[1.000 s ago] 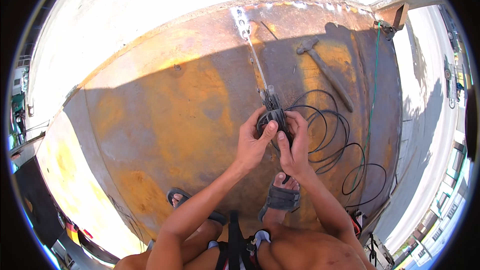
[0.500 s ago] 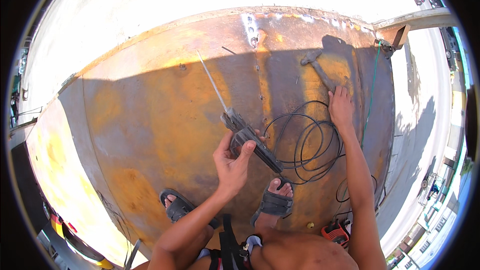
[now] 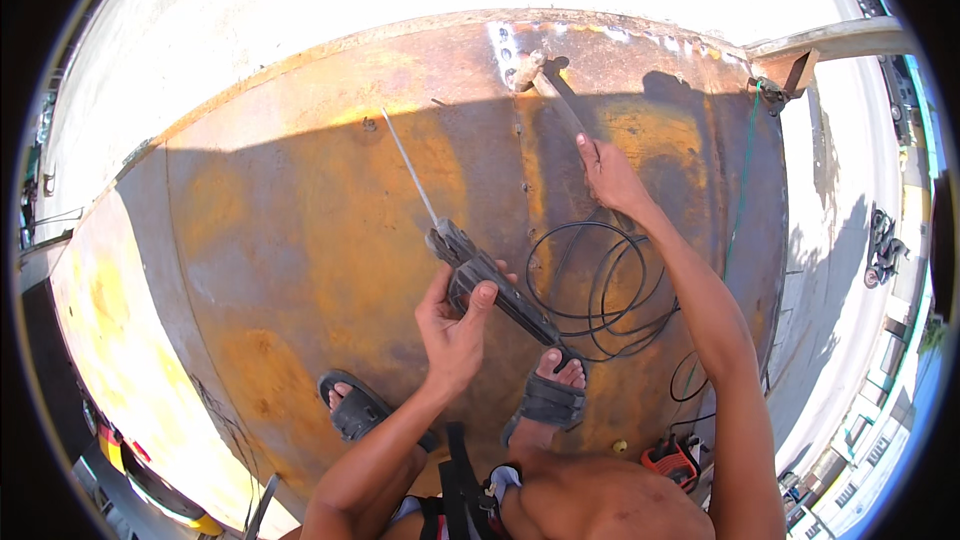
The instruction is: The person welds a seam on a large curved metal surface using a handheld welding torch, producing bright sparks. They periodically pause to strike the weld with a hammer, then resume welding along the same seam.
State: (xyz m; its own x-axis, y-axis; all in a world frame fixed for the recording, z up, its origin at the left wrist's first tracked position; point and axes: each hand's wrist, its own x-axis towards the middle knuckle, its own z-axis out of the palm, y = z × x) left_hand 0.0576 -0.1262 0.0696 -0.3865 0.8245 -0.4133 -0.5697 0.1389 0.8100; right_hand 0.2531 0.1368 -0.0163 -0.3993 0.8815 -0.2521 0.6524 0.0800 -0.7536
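On my feed, the right grip (image 3: 612,175) clasps the hammer (image 3: 557,103), angled forward-left toward the weld (image 3: 504,48), the left grip (image 3: 452,338) clasping the electrode holder (image 3: 497,285).

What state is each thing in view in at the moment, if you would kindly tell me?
Hammer: gripped by its handle in the right hand; whether its head touches the plate is unclear.
Electrode holder: held in the left hand.
Rod: clamped in the holder, pointing forward and left.
Black cable: loosely coiled.
Plate: rust-stained, partly sunlit, partly shaded.
Green line: nearly straight.
Sandals: worn on both feet.
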